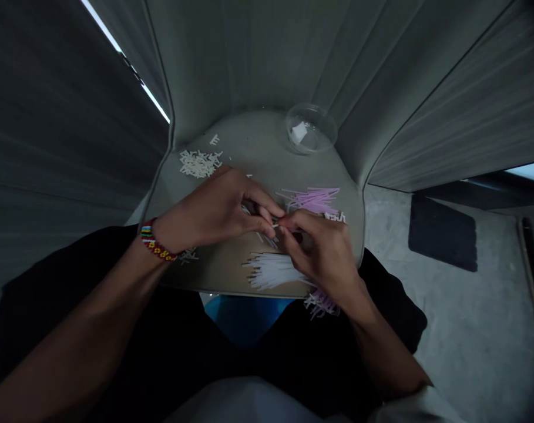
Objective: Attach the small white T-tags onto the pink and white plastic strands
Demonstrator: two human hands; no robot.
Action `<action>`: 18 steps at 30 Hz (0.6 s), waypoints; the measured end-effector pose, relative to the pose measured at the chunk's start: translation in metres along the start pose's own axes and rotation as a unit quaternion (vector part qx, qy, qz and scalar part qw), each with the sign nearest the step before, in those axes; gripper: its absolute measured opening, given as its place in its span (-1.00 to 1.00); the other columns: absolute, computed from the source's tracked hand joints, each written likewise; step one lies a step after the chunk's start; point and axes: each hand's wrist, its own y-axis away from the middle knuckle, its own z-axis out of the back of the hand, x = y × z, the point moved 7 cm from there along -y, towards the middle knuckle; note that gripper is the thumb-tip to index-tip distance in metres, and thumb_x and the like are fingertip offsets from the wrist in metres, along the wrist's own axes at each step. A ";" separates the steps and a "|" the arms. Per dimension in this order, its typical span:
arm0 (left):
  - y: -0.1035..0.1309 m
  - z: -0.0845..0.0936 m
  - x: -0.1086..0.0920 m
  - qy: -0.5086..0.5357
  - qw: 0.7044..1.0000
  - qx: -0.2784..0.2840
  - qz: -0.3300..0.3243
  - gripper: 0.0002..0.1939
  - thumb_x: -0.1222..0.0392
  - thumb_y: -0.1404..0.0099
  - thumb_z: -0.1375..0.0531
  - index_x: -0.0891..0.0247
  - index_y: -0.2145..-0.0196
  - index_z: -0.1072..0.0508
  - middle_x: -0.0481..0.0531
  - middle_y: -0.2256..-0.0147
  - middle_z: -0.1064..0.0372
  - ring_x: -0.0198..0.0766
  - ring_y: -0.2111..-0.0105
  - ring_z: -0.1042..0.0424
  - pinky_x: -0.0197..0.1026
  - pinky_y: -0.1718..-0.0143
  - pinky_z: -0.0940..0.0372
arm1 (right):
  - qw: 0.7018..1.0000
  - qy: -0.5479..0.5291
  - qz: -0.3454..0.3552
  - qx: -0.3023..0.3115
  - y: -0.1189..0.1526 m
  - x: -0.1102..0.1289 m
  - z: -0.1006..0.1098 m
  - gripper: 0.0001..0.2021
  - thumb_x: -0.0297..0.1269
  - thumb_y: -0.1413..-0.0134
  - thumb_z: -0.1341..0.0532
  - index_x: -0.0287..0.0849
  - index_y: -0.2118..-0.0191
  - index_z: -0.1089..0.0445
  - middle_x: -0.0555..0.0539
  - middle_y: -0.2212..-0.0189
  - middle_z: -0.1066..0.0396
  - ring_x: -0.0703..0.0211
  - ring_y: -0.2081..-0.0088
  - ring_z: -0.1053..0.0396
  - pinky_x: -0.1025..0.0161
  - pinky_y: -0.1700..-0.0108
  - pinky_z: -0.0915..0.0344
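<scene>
Over the middle of a grey seat (267, 141), my left hand (225, 211) and my right hand (323, 241) meet at the fingertips. Both pinch a small white piece (275, 225), mostly hidden by the fingers. Thin pale sticks show under my left hand. Just below the hands lies a bundle of white sticks (271, 271). Pink sticks (315, 200) are spread beyond my right hand, with small white pieces (335, 217) beside them. A heap of short white pieces (200, 164) lies beyond my left hand.
A clear round bowl (326, 132) with a white item (299, 132) inside stands at the seat's back right. Pink-and-white pieces (322, 304) are at the front edge. Below the seat is something blue (244, 317). A dark mat (443, 233) lies on the floor at right.
</scene>
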 end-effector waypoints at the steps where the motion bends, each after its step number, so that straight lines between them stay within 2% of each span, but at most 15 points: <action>1: 0.000 0.000 0.001 0.005 1.000 0.002 0.006 -0.80 0.25 -0.15 -0.43 0.17 0.21 -0.69 -0.04 0.40 -0.63 -0.26 0.35 -0.59 -0.29 0.25 -0.40 | 1.000 -0.001 -0.001 0.003 0.000 0.000 0.000 -0.86 -0.36 -0.34 -0.18 -0.13 0.29 -0.44 0.04 0.40 -0.46 0.29 0.39 -0.39 0.31 0.27 -0.27; 6: 0.000 -0.002 0.005 0.020 0.999 0.022 0.040 -0.82 0.28 -0.15 -0.43 0.23 0.24 -0.68 -0.04 0.39 -0.63 -0.29 0.33 -0.60 -0.34 0.26 -0.41 | 1.000 -0.009 -0.006 0.016 0.001 0.000 -0.003 -0.88 -0.39 -0.33 -0.18 -0.13 0.25 -0.46 0.03 0.37 -0.49 0.27 0.36 -0.41 0.31 0.23 -0.27; 11: 0.000 -0.004 0.012 0.077 0.994 0.038 0.072 -0.84 0.32 -0.14 -0.43 0.28 0.27 -0.68 0.00 0.39 -0.63 -0.25 0.34 -0.63 -0.33 0.27 -0.46 | 1.000 -0.009 -0.006 0.018 0.001 0.000 -0.005 -0.88 -0.39 -0.33 -0.18 -0.13 0.24 -0.46 0.03 0.36 -0.49 0.28 0.36 -0.41 0.31 0.23 -0.26; 18: -0.002 -0.003 0.012 0.098 0.993 0.043 0.044 -0.82 0.37 -0.09 -0.45 0.31 0.28 -0.67 0.03 0.36 -0.62 -0.28 0.34 -0.59 -0.36 0.34 -0.44 | 1.000 -0.009 0.002 0.009 0.001 0.000 -0.005 -0.85 -0.36 -0.35 -0.17 -0.14 0.27 -0.46 0.04 0.40 -0.47 0.29 0.39 -0.38 0.32 0.26 -0.25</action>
